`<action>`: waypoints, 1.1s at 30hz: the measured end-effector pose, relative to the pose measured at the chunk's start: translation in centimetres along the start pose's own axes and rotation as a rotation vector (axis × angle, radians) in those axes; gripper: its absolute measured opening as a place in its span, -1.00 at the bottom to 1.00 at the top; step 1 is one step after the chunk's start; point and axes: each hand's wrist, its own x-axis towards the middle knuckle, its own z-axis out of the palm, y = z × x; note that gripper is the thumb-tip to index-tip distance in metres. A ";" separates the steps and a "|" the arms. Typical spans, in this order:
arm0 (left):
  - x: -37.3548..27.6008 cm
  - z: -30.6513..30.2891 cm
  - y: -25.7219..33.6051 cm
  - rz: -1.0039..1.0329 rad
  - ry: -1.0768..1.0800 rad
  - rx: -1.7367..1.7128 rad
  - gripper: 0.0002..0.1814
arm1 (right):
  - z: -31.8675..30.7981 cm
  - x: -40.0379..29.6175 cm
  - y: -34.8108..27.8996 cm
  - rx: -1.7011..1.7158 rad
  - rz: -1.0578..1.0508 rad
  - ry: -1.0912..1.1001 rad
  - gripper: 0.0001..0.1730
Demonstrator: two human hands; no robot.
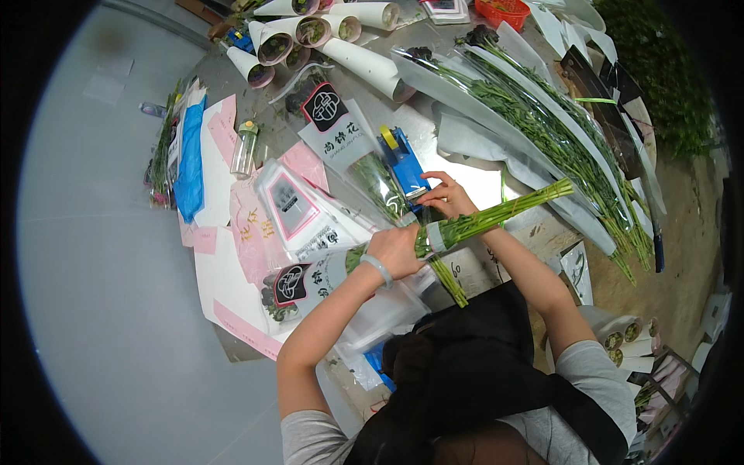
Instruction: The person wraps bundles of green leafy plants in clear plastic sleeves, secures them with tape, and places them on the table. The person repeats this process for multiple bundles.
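Note:
My left hand (396,251), with a pale bangle at the wrist, grips a flower bouquet in a printed clear sleeve (317,283). Its green stems (505,210) stick out to the right across my right forearm. A band of tape (435,237) circles the stems beside my fist. My right hand (449,196) is at the front end of a blue tape dispenser (402,163) that carries a yellow core. Its fingertips touch the cutter area; whether they pinch tape is too small to tell. Another sleeved bouquet (343,136) lies left of the dispenser, its stems running under the held one.
Printed flower sleeves (302,209) lie stacked left of centre, near a clear bottle (244,150). White paper cones (372,67) cover the far side. Long wrapped stems (523,122) fill the right, beside a dark-handled blade (658,250). A red basket (503,10) stands at the back.

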 end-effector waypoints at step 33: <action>2.0 6.9 1.5 0.498 0.258 0.011 -0.45 | -21.3 -15.2 -3.3 -1.505 0.380 0.421 -0.51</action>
